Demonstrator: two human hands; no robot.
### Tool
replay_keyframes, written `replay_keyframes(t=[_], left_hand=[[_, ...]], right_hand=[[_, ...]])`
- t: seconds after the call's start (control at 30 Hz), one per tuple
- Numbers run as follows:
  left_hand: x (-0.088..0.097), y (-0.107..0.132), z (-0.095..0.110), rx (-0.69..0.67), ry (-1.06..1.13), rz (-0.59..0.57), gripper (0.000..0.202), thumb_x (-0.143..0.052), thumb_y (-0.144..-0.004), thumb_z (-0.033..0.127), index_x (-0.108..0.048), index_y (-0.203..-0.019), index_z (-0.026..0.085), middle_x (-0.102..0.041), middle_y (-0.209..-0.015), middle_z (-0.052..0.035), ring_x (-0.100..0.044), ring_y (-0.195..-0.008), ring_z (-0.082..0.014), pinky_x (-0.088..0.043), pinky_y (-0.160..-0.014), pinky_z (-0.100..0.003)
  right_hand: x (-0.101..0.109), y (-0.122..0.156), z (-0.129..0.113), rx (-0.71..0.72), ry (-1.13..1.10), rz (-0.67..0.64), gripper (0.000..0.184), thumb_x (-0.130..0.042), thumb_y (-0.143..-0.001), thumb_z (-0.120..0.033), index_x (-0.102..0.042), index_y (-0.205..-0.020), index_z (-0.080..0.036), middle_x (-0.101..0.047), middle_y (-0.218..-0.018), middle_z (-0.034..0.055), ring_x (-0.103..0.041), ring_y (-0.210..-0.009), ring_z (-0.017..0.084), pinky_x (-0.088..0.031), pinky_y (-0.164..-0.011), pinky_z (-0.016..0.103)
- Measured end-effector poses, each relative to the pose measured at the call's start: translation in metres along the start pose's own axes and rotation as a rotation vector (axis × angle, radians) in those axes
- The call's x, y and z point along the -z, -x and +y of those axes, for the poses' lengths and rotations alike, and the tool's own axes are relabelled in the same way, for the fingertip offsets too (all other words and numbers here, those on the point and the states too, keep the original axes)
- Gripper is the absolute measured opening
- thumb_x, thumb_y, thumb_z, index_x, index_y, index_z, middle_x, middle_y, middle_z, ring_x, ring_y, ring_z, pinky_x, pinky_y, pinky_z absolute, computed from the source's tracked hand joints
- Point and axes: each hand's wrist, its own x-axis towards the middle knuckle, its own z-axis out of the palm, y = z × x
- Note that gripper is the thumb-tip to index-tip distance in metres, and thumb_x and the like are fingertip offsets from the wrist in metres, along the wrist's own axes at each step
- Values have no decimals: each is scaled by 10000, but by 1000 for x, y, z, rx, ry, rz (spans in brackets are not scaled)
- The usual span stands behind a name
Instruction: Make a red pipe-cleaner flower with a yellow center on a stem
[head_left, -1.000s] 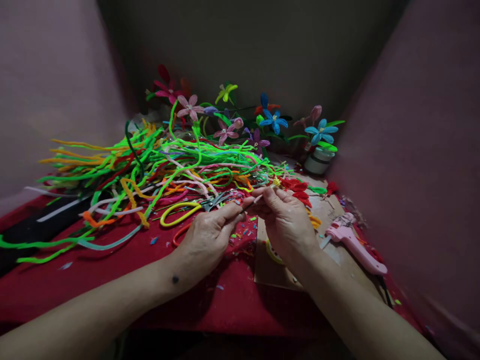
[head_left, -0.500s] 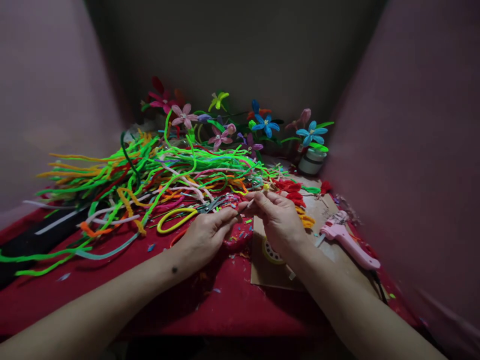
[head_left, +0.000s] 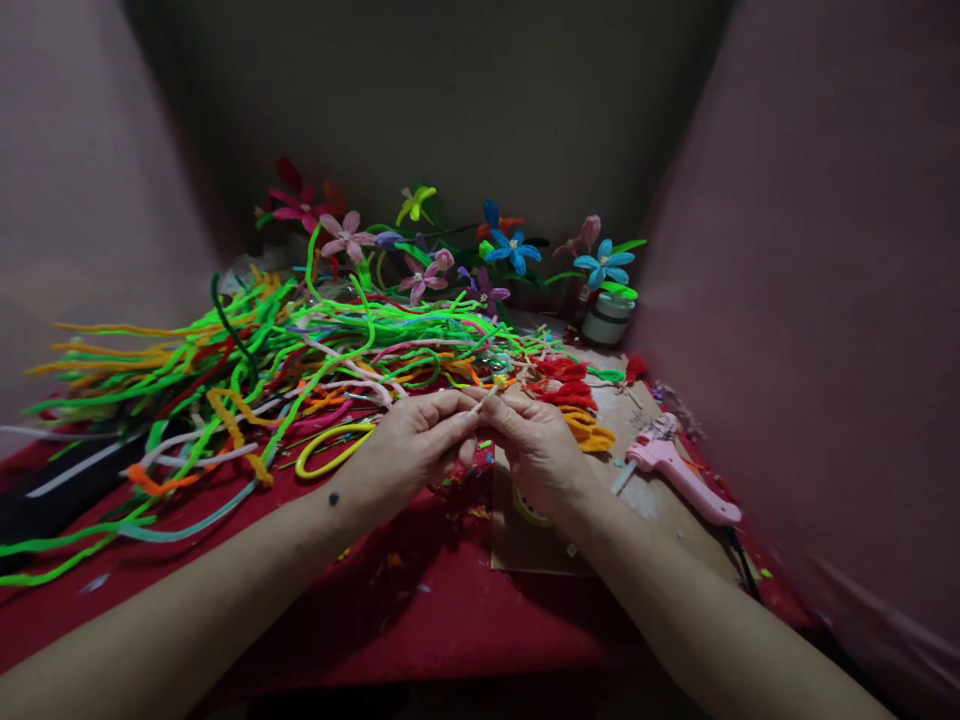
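Observation:
My left hand (head_left: 412, 440) and my right hand (head_left: 540, 450) meet in the middle over the table. Between their pinched fingertips is a thin pale stem (head_left: 488, 394), tilted up to the right, with a small yellow tip at its upper end; its lower part is hidden by the fingers. Just behind my left hand, yellow-handled scissors (head_left: 307, 462) lie with their blades covered by that hand. Red looped pipe-cleaner pieces (head_left: 562, 385) and orange ones (head_left: 591, 432) rest beyond my right hand.
A large heap of coloured pipe cleaners (head_left: 300, 340) spreads across the left. Pipe-cleaner flowers (head_left: 516, 250) stand at the back, near a small jar (head_left: 607, 320). A pink glue gun (head_left: 690, 480) lies on cardboard (head_left: 645, 535) at right. Red cloth (head_left: 420, 640) covers the table.
My hands have drawn closer together, and the pale stem now points up between the fingertips. My left hand now covers the scissor blades. The view has shifted slightly to the right.

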Motion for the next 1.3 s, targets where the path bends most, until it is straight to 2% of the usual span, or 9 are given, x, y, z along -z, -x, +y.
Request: replay_keyframes(t=[0.07, 0.2, 0.37, 0.47, 0.63, 0.77, 0.97, 1.17, 1.3], left_hand=[[4, -1, -4, -2, 71, 36, 182, -565, -816, 333, -558, -773, 156, -481, -558, 50, -319, -412, -26, -210, -393, -141], [14, -5, -13, 28, 207, 106, 130, -604, -798, 284, -567, -830, 163, -507, -564, 47, -287, -373, -7, -170, -364, -127], [22, -8, -20, 77, 349, 69, 130, -594, -812, 268, -577, -889, 165, -512, -566, 54, -237, -317, 10, -192, -332, -130], [24, -9, -21, 45, 420, 38, 115, -585, -819, 242, -589, -899, 159, -510, -588, 50, -267, -334, 11, -230, -341, -125], [25, -10, -21, 67, 477, -5, 90, -568, -788, 174, -612, -847, 121, -513, -595, 24, -317, -369, 0, -275, -359, -124], [26, -11, -22, 66, 501, 18, 107, -553, -778, 149, -627, -840, 103, -499, -586, 19, -334, -387, 1, -260, -357, -109], [31, -11, -24, 26, 448, 6, 138, -566, -830, 243, -635, -860, 128, -516, -602, 22, -331, -362, 9, -264, -345, -112], [33, -9, -22, 23, 485, 51, 123, -599, -812, 233, -654, -861, 135, -525, -634, 18, -401, -413, -12, -321, -356, -116], [33, -10, -23, 39, 507, 60, 120, -626, -789, 220, -661, -871, 139, -530, -647, 19, -421, -427, -12, -336, -365, -113]], right_hand=[[3, -2, -7, 31, 18, 28, 195, -653, -749, -355, -706, -753, -168, -684, -708, 18, -616, -668, 128, -486, -670, 272], [21, -6, -38, 194, 80, 266, 165, -659, -734, -301, -696, -831, -172, -705, -737, 26, -635, -660, 127, -484, -609, 252], [52, -5, -77, 402, 250, 435, 94, -631, -735, -236, -693, -763, -170, -684, -654, 9, -623, -604, 121, -476, -578, 250], [68, -2, -82, 430, 430, 472, 114, -642, -731, -253, -704, -758, -161, -674, -625, 11, -603, -583, 116, -455, -564, 243], [86, 0, -66, 321, 767, 548, 158, -633, -716, -266, -707, -751, -131, -654, -596, 12, -551, -545, 110, -421, -544, 243], [92, -1, -55, 276, 989, 476, 185, -608, -721, -265, -716, -803, -138, -701, -731, 45, -591, -645, 140, -442, -614, 266], [86, 1, -55, 131, 1385, 293, 198, -561, -767, -286, -713, -753, -160, -690, -711, 48, -578, -643, 151, -398, -583, 263], [81, 2, -54, -3, 1718, 53, 100, -582, -709, -157, -671, -666, -172, -657, -680, 45, -534, -610, 140, -330, -548, 257], [86, 1, -53, 54, 1716, 124, 143, -520, -724, -105, -636, -663, -163, -642, -671, 47, -516, -606, 139, -334, -566, 266]])
